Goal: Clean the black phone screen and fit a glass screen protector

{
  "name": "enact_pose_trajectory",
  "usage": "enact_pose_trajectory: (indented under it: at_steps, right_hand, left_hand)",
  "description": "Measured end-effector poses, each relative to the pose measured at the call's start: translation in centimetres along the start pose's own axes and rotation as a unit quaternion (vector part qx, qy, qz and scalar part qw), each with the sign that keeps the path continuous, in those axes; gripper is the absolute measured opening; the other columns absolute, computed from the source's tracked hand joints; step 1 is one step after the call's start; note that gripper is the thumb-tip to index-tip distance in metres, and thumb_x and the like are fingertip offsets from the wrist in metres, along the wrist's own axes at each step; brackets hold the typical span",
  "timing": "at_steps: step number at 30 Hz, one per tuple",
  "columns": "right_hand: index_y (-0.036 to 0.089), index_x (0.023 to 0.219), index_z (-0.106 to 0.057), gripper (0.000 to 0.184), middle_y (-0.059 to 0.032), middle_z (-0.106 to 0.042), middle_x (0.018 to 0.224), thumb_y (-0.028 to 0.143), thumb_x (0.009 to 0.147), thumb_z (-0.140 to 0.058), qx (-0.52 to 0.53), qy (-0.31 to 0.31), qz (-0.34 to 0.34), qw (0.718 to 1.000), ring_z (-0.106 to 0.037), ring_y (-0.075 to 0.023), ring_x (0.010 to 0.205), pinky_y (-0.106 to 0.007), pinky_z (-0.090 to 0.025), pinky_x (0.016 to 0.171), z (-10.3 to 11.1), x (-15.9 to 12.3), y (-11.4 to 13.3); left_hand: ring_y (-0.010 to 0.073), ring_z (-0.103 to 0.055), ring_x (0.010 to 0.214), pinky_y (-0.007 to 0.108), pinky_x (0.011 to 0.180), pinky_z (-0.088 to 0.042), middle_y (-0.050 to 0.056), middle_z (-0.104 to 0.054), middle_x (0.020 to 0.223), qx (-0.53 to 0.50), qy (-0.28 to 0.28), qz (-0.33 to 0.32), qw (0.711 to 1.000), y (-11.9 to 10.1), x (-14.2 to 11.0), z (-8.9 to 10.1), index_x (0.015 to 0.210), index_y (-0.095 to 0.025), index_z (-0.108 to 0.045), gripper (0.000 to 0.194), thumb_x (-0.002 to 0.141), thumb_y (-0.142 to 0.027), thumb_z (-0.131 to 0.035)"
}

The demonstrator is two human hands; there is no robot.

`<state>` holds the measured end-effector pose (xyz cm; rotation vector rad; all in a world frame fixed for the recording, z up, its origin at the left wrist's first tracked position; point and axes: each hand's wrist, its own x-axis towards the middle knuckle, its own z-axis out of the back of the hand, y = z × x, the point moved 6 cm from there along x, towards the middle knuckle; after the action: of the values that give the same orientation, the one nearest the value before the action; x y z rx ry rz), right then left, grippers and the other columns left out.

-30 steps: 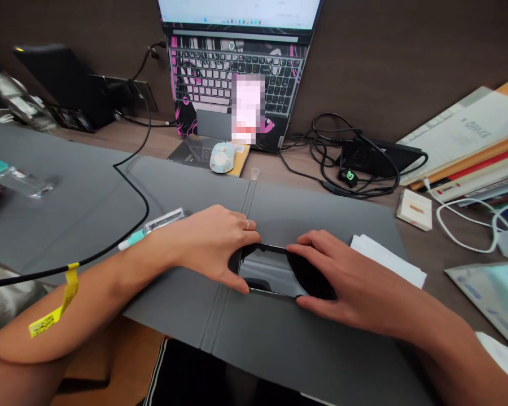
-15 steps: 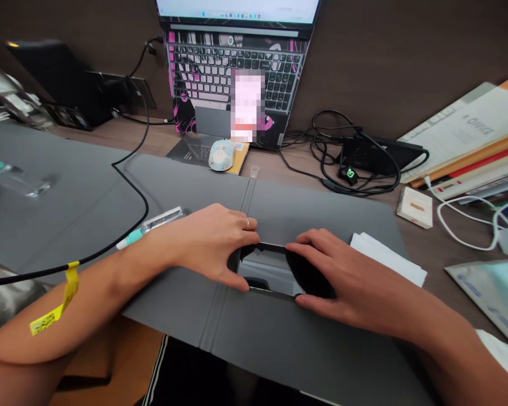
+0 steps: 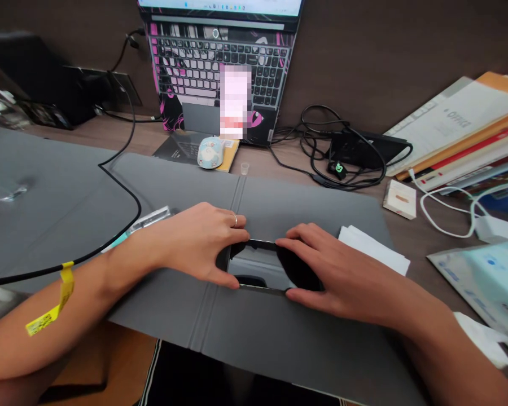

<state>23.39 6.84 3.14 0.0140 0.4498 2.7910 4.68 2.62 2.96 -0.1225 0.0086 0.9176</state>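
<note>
A smartphone (image 3: pixel 257 265) with a dark, glossy screen lies sideways on the grey desk mat (image 3: pixel 254 332). My left hand (image 3: pixel 207 245) grips its left end, thumb on the near edge and fingers on the far edge. A ring shows on one of its fingers. At the other end, my right hand (image 3: pixel 325 270) holds the phone the same way, its fingertips along the far edge and the thumb at the near edge. The screen reflects light and dark shapes. Both palms hide the phone's short ends.
Behind stands an open laptop (image 3: pixel 220 73), with a mouse (image 3: pixel 210 152) before it. Black cables (image 3: pixel 342 175) coil at right, beside books (image 3: pixel 457 129) and a small box (image 3: pixel 400 199). Folded white tissue (image 3: pixel 375 249) lies near my right hand. A black cord (image 3: pixel 131 192) crosses my left arm.
The whole scene, hands and phone included, has shifted left in view as the camera turned slightly right. Both hands keep the same hold on the phone.
</note>
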Motion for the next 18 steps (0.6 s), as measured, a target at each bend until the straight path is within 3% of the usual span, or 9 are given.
enact_pose_trajectory:
  at_steps: [6, 18]
  right_hand:
    - [0.013, 0.134, -0.055, 0.057, -0.0156, -0.057, 0.125, 0.041, 0.088, -0.071, -0.004, -0.003, 0.003, 1.000, -0.060, -0.0293, 0.106, -0.046, -0.054, 0.087, 0.15, -0.01, 0.23]
    - [0.015, 0.136, -0.055, 0.058, -0.0155, -0.057, 0.127, 0.043, 0.088, -0.072, -0.001, 0.006, 0.004, 1.000, -0.059, -0.0291, 0.108, -0.044, -0.054, 0.089, 0.07, -0.06, -0.05]
  left_hand:
    - [0.0230, -0.070, 0.090, 0.033, 0.064, -0.045, 0.004, -0.069, 0.105, 0.011, 0.011, 0.000, 1.000, -0.12, -0.06, -0.16, 0.113, -0.022, -0.070, 0.058, 0.081, -0.071, -0.065]
    - [0.0223, -0.070, 0.091, 0.031, 0.062, -0.045, 0.004, -0.070, 0.106, 0.013, 0.019, 0.009, 1.000, -0.10, 0.10, -0.13, 0.115, -0.024, -0.070, 0.056, 0.082, -0.069, -0.064]
